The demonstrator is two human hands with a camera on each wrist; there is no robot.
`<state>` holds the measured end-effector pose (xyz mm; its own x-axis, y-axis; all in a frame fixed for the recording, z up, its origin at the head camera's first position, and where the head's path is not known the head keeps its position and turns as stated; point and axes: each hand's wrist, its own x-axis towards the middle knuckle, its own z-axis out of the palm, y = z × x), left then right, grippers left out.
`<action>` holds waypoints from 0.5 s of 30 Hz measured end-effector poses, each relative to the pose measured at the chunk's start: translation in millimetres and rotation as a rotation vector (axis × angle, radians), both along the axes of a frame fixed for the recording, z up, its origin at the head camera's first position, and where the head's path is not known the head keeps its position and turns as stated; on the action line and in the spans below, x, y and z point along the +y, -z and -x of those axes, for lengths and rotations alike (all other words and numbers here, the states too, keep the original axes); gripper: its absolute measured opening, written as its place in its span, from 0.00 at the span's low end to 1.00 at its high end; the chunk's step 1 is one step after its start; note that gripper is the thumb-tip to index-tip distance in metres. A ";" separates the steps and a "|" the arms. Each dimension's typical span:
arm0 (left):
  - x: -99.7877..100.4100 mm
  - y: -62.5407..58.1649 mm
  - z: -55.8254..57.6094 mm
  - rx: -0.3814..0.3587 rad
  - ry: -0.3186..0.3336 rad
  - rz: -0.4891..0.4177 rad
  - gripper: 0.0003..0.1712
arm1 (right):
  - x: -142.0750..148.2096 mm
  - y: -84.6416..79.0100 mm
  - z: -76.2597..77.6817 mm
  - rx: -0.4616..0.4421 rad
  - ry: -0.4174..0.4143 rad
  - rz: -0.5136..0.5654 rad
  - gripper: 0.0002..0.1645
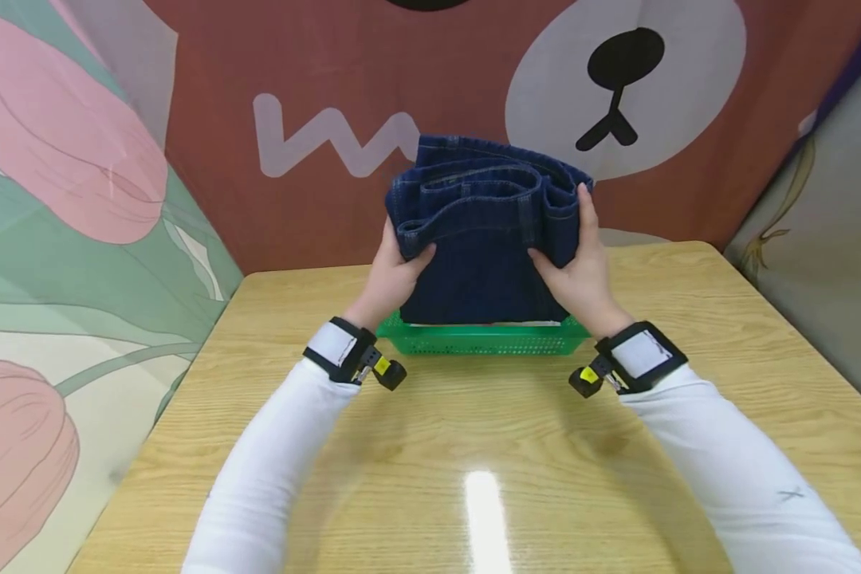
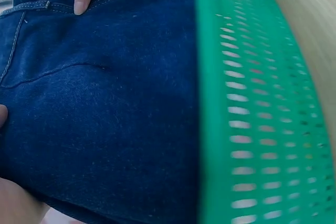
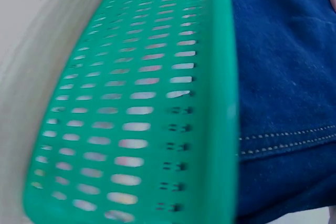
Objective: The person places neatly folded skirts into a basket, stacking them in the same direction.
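Folded dark blue jeans (image 1: 481, 263) stand tilted up over a green perforated basket (image 1: 484, 341), waistband toward the top. My left hand (image 1: 395, 267) grips their left side, thumb on the front face. On the opposite side my right hand (image 1: 581, 275) holds them the same way, its fingers reaching up along the edge. In the left wrist view the denim (image 2: 115, 103) lies right beside the basket's rim (image 2: 207, 103), and one fingertip presses the cloth near the stitching. The right wrist view has the basket wall (image 3: 131, 108) close by, with the jeans' stitched seam (image 3: 289, 140) behind the rim.
The basket sits toward the far side of a light wooden table (image 1: 473, 430). Behind the table hangs a brown cloth with a bear's face (image 1: 344, 64); a flower-patterned cloth (image 1: 64, 159) is on the left. Something pale shows beneath the jeans in the basket.
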<state>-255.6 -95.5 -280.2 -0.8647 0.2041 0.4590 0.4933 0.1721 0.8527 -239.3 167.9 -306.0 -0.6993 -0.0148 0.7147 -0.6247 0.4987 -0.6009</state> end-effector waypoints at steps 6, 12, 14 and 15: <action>6.3 21.0 16.1 -0.145 0.015 -0.010 0.46 | 7.1 9.3 15.0 -0.261 0.034 -0.054 0.59; 14.0 41.2 30.7 -0.254 -0.046 -0.020 0.44 | 11.8 21.4 25.6 -0.397 0.033 -0.133 0.61; 16.3 45.0 33.1 -0.273 -0.054 -0.018 0.44 | 13.0 25.8 27.6 -0.416 0.035 -0.134 0.61; 17.7 46.5 34.2 -0.283 -0.051 -0.017 0.43 | 13.7 27.9 28.4 -0.424 0.040 -0.134 0.61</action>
<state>-289.7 -77.9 -326.7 -0.9679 0.1514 0.2007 0.2260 0.1750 0.9583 -267.7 181.6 -333.9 -0.9319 -0.0548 0.3585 -0.3159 0.6081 -0.7283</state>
